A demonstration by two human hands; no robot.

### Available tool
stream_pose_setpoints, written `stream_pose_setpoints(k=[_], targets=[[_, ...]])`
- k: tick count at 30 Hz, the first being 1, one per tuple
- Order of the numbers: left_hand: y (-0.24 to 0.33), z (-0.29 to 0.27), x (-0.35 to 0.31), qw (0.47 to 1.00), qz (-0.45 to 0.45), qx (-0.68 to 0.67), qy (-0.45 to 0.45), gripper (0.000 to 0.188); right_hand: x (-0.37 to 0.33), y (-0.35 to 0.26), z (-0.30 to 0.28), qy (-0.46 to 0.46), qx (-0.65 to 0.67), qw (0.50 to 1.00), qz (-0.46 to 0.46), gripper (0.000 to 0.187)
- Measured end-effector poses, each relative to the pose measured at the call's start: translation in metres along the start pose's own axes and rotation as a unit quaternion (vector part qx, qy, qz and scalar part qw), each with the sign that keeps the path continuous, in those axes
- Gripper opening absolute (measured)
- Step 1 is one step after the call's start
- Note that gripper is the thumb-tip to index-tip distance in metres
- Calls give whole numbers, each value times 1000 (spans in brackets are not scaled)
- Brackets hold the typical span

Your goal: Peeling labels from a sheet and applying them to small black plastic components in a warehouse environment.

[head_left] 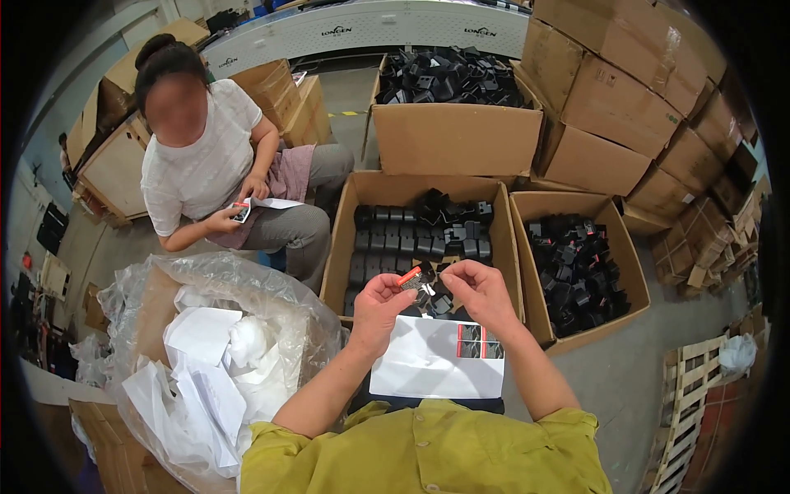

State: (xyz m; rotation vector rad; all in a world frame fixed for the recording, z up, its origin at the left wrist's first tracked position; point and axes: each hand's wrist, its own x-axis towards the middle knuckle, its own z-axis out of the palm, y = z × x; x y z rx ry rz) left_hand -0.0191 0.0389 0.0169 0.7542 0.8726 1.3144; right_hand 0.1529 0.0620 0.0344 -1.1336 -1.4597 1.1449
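My left hand (382, 309) pinches a small label (412, 278) with a red edge and a dark picture. My right hand (480, 293) is close beside it, thumb and forefinger pressed together; whatever they may hold is too small to make out. A white sheet (418, 364) lies across my lap beneath both hands. Red-edged dark labels (480, 342) sit at its upper right part. Just beyond my hands stands an open cardboard box (424, 186) holding black plastic parts (397, 244), stacked in rows on the left and jumbled at the back.
To the right, another carton (580, 328) holds loose black parts; a further full carton (457, 138) stands behind. At left, a plastic-lined box (156, 317) contains white paper. A seated person (202, 152) holds a similar label and sheet. Stacked cartons (621, 107) rise at right.
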Motion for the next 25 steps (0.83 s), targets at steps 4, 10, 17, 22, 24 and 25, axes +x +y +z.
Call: stream_pose_setpoints(k=[4,10,17,22,24,25], targets=[[1,0,1,1000,-4,26,-10,22,4,-4,-2,-73,-18,996,45,14],[-12,-3,18,960,116,246,61,65,12,26,-11,-5,-27,999,-23,3],[-81,-13,14,700,216,668,-132,58,43,143,-84,131,7,990,46,10],[-109,-35,29,640,155,724,-206,54,38,239,-105,90,-168,975,114,34],[-117,-42,30,631,154,730,-212,51,33,274,-109,36,-252,957,138,38],[-118,-44,33,651,118,717,-222,53,36,286,-108,-23,-334,931,146,43]])
